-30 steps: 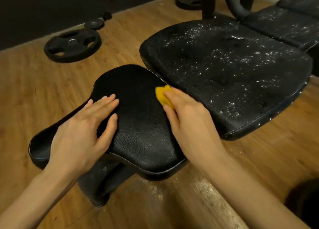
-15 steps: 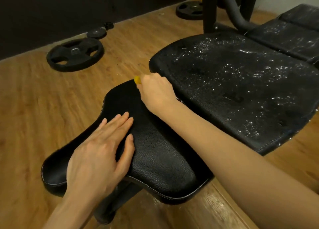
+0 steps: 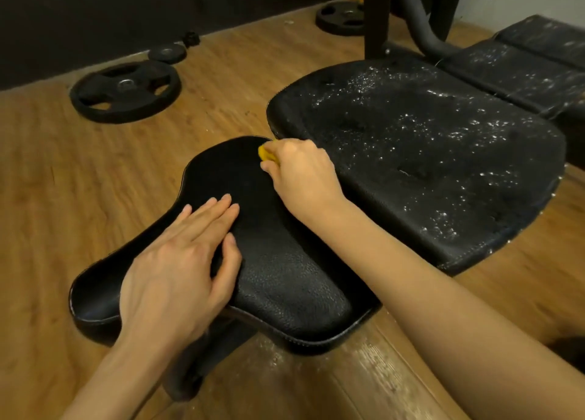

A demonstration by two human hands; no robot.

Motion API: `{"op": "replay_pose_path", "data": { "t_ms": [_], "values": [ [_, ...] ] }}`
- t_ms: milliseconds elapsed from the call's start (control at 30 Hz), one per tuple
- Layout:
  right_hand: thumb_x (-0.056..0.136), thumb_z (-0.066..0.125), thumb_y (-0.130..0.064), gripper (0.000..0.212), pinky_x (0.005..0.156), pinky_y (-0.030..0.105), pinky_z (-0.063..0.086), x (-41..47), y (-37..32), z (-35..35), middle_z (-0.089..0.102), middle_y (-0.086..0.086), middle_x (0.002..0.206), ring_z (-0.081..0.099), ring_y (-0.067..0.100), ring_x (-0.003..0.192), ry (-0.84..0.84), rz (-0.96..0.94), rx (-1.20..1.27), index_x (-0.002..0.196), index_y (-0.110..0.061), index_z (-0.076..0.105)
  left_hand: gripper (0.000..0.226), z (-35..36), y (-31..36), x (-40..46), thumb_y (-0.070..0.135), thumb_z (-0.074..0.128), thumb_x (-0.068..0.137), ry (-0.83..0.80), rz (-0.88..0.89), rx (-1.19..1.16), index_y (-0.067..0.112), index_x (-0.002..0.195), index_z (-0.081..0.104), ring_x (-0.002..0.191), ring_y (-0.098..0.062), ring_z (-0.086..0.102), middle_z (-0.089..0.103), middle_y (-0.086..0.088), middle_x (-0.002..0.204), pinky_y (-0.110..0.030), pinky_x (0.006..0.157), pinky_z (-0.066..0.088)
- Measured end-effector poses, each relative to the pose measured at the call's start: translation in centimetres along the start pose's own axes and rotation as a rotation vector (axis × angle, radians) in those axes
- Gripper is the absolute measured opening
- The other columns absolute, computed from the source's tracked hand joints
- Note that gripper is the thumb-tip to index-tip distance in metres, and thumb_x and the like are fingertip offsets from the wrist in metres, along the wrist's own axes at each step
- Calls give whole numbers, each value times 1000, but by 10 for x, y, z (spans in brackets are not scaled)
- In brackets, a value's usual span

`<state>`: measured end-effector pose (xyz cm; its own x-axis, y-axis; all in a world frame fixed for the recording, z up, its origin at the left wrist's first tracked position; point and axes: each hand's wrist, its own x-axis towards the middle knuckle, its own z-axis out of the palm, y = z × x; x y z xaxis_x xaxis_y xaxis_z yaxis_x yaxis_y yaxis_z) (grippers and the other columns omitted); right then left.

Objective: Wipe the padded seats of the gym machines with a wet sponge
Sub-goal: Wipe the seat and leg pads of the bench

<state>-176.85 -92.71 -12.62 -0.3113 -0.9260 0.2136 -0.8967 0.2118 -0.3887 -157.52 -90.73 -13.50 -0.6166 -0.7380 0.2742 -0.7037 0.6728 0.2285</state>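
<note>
A: Which pad is under the hands?

B: The small black seat pad [image 3: 285,280], pear-shaped, with its narrow end toward 11 o'clock and its broad end toward 5 o'clock. Its grained surface is dark and free of flecks.

A: And the left hand?

B: The left hand [image 3: 177,274] lies palm down on the pad's 8 o'clock side. Its fingers [image 3: 209,217] are straight and held together, pointing toward 1 o'clock, and they grip nothing.

A: Where is the sponge?

B: The yellow sponge [image 3: 265,153] sits at the pad's far tip, at 12 o'clock, pressed against the leather. The right hand [image 3: 304,175] covers most of it, with fingers curled over it; only a yellow corner shows past the knuckles. The grip appears to be a pinch between thumb and fingers, though the underside is hidden.

A: What lies beside the pad?

B: At 2 o'clock, just beside the sponge, sits the large seat pad [image 3: 411,153], black and scattered with white specks. Beyond it, toward 1 o'clock, the back pad [image 3: 519,71] carries the same specks, and dark frame tubes [image 3: 418,23] rise behind.

A: And on the floor?

B: The wooden floor [image 3: 63,182] holds a large weight plate [image 3: 125,92] at 10 o'clock, a small weight plate [image 3: 167,52] behind it, and a further weight plate [image 3: 340,17] at 12 o'clock.
</note>
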Motion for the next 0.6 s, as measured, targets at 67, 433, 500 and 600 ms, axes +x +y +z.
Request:
{"op": "replay_pose_path", "data": {
  "t_ms": [67, 433, 500, 600],
  "values": [
    [98, 54, -22, 26, 95, 32, 48, -26, 3, -7, 64, 2, 123, 60, 19, 112, 25, -21, 68, 120, -15, 66, 51, -1, 1, 0, 38, 31, 98, 0, 10, 13, 17, 137, 55, 134, -7, 44, 53, 1, 142, -28, 118, 28],
    [95, 58, -9, 28, 111, 33, 38, -151, 61, -66, 61, 4, 130, 54, 15, 125, 189, -326, 243, 122, -7, 66, 53, -5, 3, 0, 51, 36, 97, -23, -13, -71, 25, 142, 50, 141, -6, 35, 45, 8, 149, -35, 119, 26],
    [98, 55, -9, 29, 115, 45, 31, -152, 83, -73, 58, 8, 135, 50, 24, 130, 153, -479, -16, 126, -5, 63, 52, -5, 12, -1, 53, 36, 98, -24, 25, -93, 28, 143, 48, 142, -6, 33, 42, 10, 151, -39, 119, 28],
    [97, 57, -9, 31, 115, 58, 23, -157, 114, -77, 57, 9, 136, 43, 28, 136, -6, -549, -326, 128, -7, 61, 51, 1, 35, 2, 49, 38, 99, -55, 86, -165, 26, 143, 48, 142, -3, 30, 40, 10, 151, -34, 120, 23]
  ]
}}
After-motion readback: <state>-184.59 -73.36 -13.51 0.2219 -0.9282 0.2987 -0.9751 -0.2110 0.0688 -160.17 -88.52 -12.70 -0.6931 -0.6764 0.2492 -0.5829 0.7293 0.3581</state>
